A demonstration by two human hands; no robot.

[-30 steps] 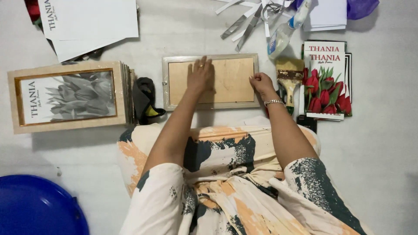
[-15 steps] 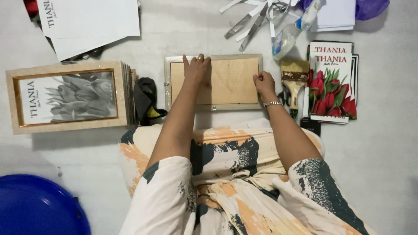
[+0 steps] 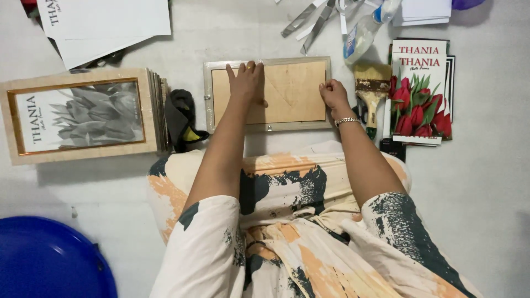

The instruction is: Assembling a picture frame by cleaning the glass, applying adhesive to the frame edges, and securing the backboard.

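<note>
Lying face-down (brown backing): pale frame (image 3: 268,124)

Head camera looks straight down, close overhead.

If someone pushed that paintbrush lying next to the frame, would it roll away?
Probably not. The paintbrush has a wide, flat head, so it would likely slide rather than roll. Its bristles look soft and would probably bend. It lies right beside the right hand and the picture frame, so a push might bump them.

frame (image 3: 292,91) centre, face down | stacked frames (image 3: 83,115) left | brush (image 3: 371,91) right | prints (image 3: 419,91) farther right
</note>
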